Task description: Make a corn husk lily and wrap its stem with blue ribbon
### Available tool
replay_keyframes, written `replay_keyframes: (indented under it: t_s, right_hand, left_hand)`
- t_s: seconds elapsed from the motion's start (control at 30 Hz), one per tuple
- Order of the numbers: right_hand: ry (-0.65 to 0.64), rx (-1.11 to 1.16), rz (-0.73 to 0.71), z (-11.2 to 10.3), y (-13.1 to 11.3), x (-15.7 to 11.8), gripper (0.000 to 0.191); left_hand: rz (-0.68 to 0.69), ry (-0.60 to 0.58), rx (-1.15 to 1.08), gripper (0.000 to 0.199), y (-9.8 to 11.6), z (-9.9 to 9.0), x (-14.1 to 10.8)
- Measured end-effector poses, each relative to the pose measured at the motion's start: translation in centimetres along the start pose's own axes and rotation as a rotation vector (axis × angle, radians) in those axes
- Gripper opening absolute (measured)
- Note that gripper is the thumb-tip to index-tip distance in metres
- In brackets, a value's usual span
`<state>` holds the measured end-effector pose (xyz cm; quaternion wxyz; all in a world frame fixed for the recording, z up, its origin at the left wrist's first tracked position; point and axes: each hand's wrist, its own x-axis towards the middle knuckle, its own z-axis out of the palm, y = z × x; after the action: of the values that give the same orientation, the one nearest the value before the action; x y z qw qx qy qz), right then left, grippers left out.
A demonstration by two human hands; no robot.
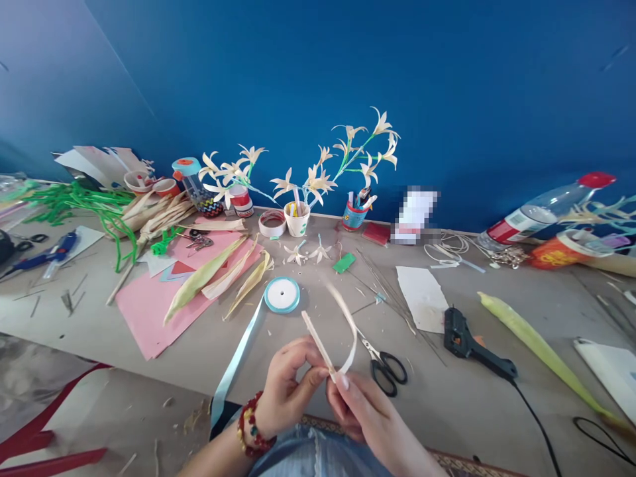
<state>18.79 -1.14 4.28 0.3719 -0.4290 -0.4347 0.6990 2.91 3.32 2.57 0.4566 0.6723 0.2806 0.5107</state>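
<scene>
A pale, narrow strip (318,339) is pinched between both hands near the table's front edge, one part straight up to the left, another part (354,338) curling up to the right. My left hand (293,377), with a red beaded bracelet at the wrist, holds its lower end between thumb and fingers. My right hand (362,407) grips the same end, thumb on top, touching the left fingertips. Black-handled scissors (389,373) lie just right of the hands. A roll of light blue ribbon (281,295) lies beyond them, its tail hanging over the front edge.
Pale flowers stand in a white cup (297,220) at the back. A black glue gun (474,348) and a green husk (536,351) lie right. Pink paper (149,311) with husks, green stems (94,205) and a blue glue gun (57,252) are left. A bottle (541,212) leans back right.
</scene>
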Motion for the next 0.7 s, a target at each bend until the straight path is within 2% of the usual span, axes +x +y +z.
replay_keyframes:
  t_s: [0.07, 0.17, 0.37, 0.43, 0.53, 0.63, 0.7]
  right_hand:
    - [0.069, -0.168, -0.085, -0.1, -0.5, -0.1, 0.053]
    - [0.078, -0.289, -0.156, -0.3, -1.0, -0.2, 0.045]
    - [0.103, -0.314, -0.114, 0.0, -0.9, -0.1, 0.050]
    - [0.093, -0.230, -0.065, 0.2, -0.7, -0.1, 0.053]
    - [-0.006, 0.095, 0.079, 0.3, -0.4, 0.0, 0.057]
    - [-0.175, 0.453, 0.245, -0.1, -0.1, 0.1, 0.057]
    - [-0.322, 0.603, 0.315, -0.6, 0.2, 0.4, 0.056]
  left_hand:
    - [0.015, -0.008, 0.006, 0.007, 0.1, -0.1, 0.0]
    - [0.030, -0.016, 0.023, 0.006, 0.3, -0.2, -0.1]
    - [0.039, -0.017, 0.088, 0.011, 0.6, 0.0, -0.3]
    - [0.051, -0.029, 0.105, 0.012, 0.7, -0.1, -0.3]
    - [0.094, -0.065, 0.108, 0.011, 0.6, -0.3, 0.0]
    - [0.148, -0.099, 0.068, 0.011, 0.6, -0.5, 0.2]
    - [0.146, -0.109, 0.017, 0.010, 0.6, -0.4, 0.3]
